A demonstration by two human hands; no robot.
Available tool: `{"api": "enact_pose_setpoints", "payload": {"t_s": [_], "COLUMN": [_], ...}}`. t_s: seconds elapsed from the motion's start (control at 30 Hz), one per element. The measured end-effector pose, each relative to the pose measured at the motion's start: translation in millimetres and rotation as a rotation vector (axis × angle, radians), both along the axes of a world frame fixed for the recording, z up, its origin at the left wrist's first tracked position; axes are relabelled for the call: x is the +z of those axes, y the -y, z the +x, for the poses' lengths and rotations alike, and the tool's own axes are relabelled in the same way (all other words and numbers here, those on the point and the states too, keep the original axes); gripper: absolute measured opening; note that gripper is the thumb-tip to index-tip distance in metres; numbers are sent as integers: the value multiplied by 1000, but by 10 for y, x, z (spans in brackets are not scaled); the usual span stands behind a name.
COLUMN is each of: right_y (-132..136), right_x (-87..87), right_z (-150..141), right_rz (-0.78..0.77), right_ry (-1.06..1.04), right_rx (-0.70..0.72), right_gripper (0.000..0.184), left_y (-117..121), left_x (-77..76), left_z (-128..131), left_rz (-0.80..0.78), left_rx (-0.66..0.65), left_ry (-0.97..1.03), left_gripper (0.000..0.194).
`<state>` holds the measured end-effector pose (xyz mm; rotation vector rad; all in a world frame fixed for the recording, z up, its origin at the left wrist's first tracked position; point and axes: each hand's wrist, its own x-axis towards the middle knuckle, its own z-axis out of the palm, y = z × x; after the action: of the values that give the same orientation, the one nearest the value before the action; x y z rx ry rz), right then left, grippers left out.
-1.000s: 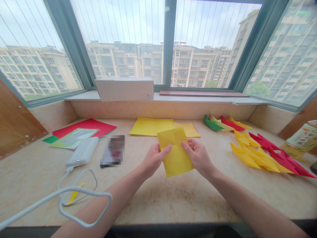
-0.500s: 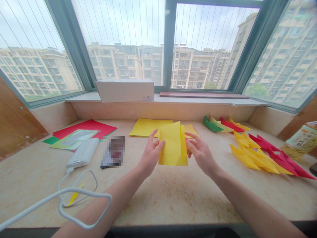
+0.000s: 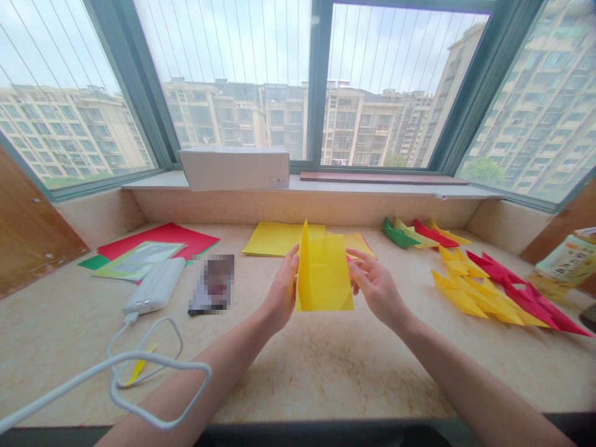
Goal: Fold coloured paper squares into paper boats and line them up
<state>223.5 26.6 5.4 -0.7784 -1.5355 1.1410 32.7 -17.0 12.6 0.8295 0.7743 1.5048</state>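
Observation:
A yellow folded paper is held up above the counter between my two hands. One narrow flap stands out along its left side, with a pointed tip at the top. My left hand closes on the paper's left edge, the fingers partly hidden behind the flap. At the right edge, my right hand pinches the paper between thumb and fingers. Behind it on the counter lie yellow paper sheets, with a bit of orange and red paper showing beside them.
Folded yellow boats, red boats and a green boat sit at right, near a bottle. Red paper, a white power bank and a looping cable lie left. A white box stands on the sill.
The flap that stood out at the paper's right side now lies flat, and one stands out at the left. My left thumb has moved off the front face. My right hand has hardly moved.

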Motion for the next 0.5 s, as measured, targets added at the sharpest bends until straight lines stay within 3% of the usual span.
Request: {"api": "enact_pose_setpoints", "payload": {"t_s": [0.17, 0.27, 0.43, 0.5], "right_y": [16, -26, -179, -229], "right_x": [21, 24, -1, -15], "right_z": [10, 45, 143, 168], "right_rz": [-83, -84, -45, -32], "right_ry": [-85, -60, -46, -56], "right_rx": [23, -47, -149, -181], "right_gripper": [55, 64, 65, 61], "left_y": [29, 24, -22, -51], "left_x": [1, 17, 84, 91], "left_z": [-25, -57, -148, -180], "left_rz": [-80, -104, 24, 88], "left_rx": [-183, -245, -174, -126], "left_ry": [73, 113, 165, 137], "left_gripper": [44, 48, 73, 74]}}
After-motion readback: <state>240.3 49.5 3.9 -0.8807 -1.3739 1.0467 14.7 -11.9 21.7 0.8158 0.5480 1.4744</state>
